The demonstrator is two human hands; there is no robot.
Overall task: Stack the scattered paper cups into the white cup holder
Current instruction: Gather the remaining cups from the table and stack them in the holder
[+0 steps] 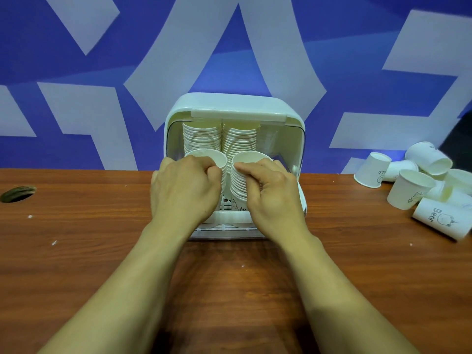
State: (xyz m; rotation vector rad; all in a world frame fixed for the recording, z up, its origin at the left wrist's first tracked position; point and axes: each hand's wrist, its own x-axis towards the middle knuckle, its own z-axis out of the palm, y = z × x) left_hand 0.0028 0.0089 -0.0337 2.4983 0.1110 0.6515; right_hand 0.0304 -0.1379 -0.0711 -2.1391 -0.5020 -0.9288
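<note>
Both hands are in at the cup holder (237, 106), mid-bench (76, 226). L side: left hand (184, 192) has its fingers curled in, pinching the near rim of the left stack (204, 159). R side: right hand (270, 198) is wrapped on the right stack (251, 162), index finger laid across by the front cup's rim and the other fingers tucked round the side. So neither hand is free.

Key relation: both stacks run front-to-back inside the holder, side by side, open mouths facing the person. Any new cup prob. goes in base-first along that same line, into the front mouth.

The loose cups (408, 185) sit in a heap far right on the bench, well apart from the holder. The right hand is clearly nearer; the left would have to cross over the holder. Most lie tipped on their sides with mouths pointing all ways, so each likely needs turning before it nests.

Looks-wise they're plain white paper w/ rolled rims and tapered walls. One near cup (439, 218) shows a small line-drawn bear and the word "Bear". They look light and easy to crush, so a soft grip seems the call.
</note>
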